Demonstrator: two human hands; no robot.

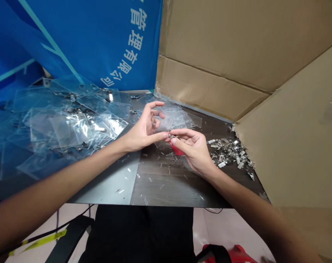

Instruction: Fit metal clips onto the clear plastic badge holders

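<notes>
Between the thumb and fingers of my right hand [192,146] is a small metal badge clip [171,136], partly covered by the fingertips. The thumb of my left hand [149,126] meets the clip's left end, while its other fingers are raised and loosely curled apart from it. Below the right hand lies a small red piece [177,149], partly hidden. Behind both hands is a loose stack of clear plastic badge sleeves [177,115]. A heap of metal clips [233,153] sits just right of my right hand.
A large pile of clear sleeves with clips [72,124] covers the table's left side. Tiny clear plastic strips [151,179] are scattered on the dark tabletop [166,193]. Cardboard walls [210,80] close off the back and right; a blue banner [100,36] hangs at the back left.
</notes>
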